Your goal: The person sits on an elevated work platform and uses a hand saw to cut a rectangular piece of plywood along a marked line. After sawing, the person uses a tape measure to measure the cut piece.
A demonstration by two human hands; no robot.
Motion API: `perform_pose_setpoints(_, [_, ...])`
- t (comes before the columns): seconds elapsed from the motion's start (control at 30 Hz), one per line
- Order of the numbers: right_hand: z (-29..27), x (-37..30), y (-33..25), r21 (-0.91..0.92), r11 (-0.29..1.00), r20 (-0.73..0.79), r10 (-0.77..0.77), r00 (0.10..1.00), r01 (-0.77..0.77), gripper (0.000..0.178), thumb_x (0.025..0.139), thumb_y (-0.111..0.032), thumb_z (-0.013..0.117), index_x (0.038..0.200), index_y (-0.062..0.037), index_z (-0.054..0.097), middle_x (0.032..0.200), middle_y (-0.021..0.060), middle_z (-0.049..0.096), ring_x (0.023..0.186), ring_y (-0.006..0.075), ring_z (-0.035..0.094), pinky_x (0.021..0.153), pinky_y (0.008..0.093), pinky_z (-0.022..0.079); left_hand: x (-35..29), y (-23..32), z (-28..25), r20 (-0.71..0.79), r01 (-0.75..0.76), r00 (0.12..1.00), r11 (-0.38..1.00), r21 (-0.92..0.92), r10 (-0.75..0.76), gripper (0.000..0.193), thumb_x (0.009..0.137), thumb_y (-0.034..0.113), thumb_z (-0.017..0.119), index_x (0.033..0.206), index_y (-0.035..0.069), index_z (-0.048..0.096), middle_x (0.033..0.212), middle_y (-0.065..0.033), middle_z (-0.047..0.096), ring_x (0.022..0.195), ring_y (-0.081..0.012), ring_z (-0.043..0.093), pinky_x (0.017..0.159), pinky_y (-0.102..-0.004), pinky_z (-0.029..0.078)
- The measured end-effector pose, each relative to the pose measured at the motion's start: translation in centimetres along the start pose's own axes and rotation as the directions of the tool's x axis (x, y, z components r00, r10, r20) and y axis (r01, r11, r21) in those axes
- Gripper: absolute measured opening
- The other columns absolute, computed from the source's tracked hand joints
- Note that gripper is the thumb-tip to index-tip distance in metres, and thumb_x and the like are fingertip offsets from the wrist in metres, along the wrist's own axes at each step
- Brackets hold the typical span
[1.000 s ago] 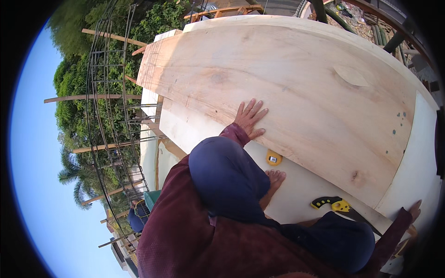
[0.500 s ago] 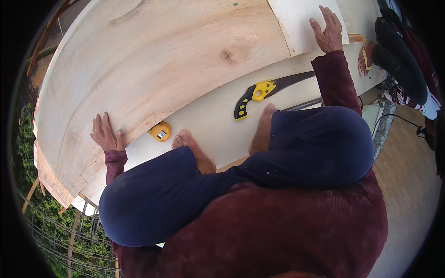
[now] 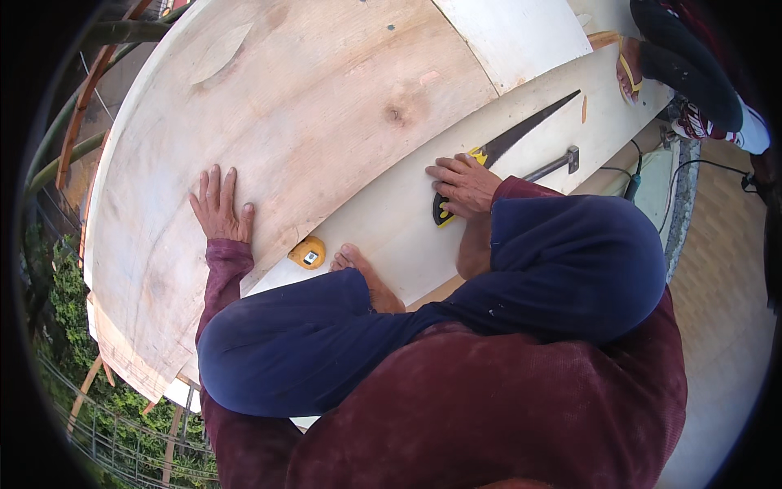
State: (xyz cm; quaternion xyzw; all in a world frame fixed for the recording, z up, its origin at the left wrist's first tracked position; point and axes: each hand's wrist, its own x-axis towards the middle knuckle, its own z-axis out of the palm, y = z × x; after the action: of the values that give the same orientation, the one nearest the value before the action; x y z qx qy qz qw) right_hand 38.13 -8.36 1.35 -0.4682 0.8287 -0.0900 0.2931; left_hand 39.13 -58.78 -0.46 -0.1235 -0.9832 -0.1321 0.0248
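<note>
My left hand [image 3: 218, 210] lies flat on a large plywood sheet [image 3: 309, 122], fingers spread. On the pale board in front of me, my right hand [image 3: 466, 184] is over the black-and-yellow handle of a handsaw [image 3: 529, 128], its fingers curled across the grip and hiding most of it. The dark blade points away to the far right. Near my left foot, a yellow tape measure [image 3: 308, 253] sits against the plywood's near edge. A hammer [image 3: 562, 162] with a metal head lies just right of the saw, its handle partly hidden by my sleeve.
A white panel [image 3: 521, 41] adjoins the plywood's right side. Another person's sandalled foot [image 3: 629, 72] stands at the far right. A black cable [image 3: 709, 163] runs along the right. Metal mesh [image 3: 122, 444] and greenery lie beyond the left edge.
My right hand has come back from the white panel onto the saw handle. My left hand stays flat on the plywood. The hammer head now shows as the view has shifted.
</note>
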Motion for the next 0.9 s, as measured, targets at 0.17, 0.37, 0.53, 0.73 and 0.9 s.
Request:
perform_pose_setpoints(0.17, [-2.0, -0.2, 0.4, 0.065, 0.994, -0.098, -0.087, 0.991, 0.093, 0.033, 0.089, -0.025, 0.067, 0.115, -0.0055, 0.064, 0.133, 0.011, 0.054, 0.127, 0.0283, 0.048, 0.104, 0.0432, 0.041, 0.2, 0.2, 0.4, -0.04, 0.036, 0.999, 0.999, -0.023, -0.037, 0.056, 0.099, 0.052, 0.047, 0.145, 0.021, 0.05, 0.156, -0.009, 0.039, 0.148, -0.0314, 0.027, 0.118, -0.0624, 0.009])
perform_pose_setpoints(0.37, [-10.7, 3.1, 4.6, -0.221, 0.975, -0.36, -0.045, 0.932, -0.038, 0.048, 0.086, -0.015, 0.067, 0.132, -0.0082, 0.054, 0.144, 0.0125, 0.046, 0.135, 0.0316, 0.042, 0.11, 0.0424, 0.04, -3.6, -1.4, -0.8, -0.265, 0.277, 0.927, 0.961, 0.009, -0.265, 0.043, 0.103, 0.037, 0.049, 0.141, 0.017, 0.055, 0.145, -0.0124, 0.05, 0.136, -0.029, 0.046, 0.115, -0.0554, 0.027])
perform_pose_setpoints(0.53, [-16.2, 4.4, 11.2, -0.443, 0.872, -0.069, 0.199, 0.978, -0.208, 0.074, 0.091, -0.02, 0.069, 0.154, -0.0209, 0.031, 0.162, 0.0077, 0.023, 0.144, 0.0311, 0.033, 0.119, 0.0398, 0.036, -5.7, 6.6, -6.4, -0.208, 0.054, 0.969, 0.942, -0.331, -0.129, 0.023, 0.091, 0.001, 0.066, 0.113, 0.005, 0.068, 0.085, -0.0114, 0.067, 0.072, -0.0234, 0.065, 0.066, -0.0314, 0.052])
perform_pose_setpoints(0.73, [-20.3, 17.2, 10.8, -0.462, 0.883, -0.006, 0.085, 0.996, -0.078, 0.079, 0.091, -0.022, 0.07, 0.156, -0.0234, 0.026, 0.163, 0.0078, 0.02, 0.145, 0.0304, 0.032, 0.119, 0.0407, 0.036, -14.9, 14.1, -1.5, 0.387, 0.537, 0.794, 0.839, -0.086, -0.468, 0.024, 0.093, 0.021, 0.067, 0.113, 0.009, 0.067, 0.094, -0.0073, 0.069, 0.085, -0.0249, 0.066, 0.074, -0.0383, 0.052])
perform_pose_setpoints(0.9, [-19.4, 24.4, -0.3, -0.22, 0.957, 0.327, 0.257, 0.909, -0.191, 0.105, 0.083, -0.05, 0.074, 0.159, -0.0294, 0.006, 0.165, 0.0183, -0.001, 0.147, 0.0537, 0.007, 0.113, 0.0652, 0.033, -15.1, 18.8, 2.4, 0.288, 0.578, 0.769, 0.814, 0.067, -0.57, 0.023, 0.092, 0.02, 0.066, 0.112, 0.009, 0.067, 0.095, -0.0062, 0.069, 0.087, -0.0245, 0.066, 0.074, -0.0386, 0.052])
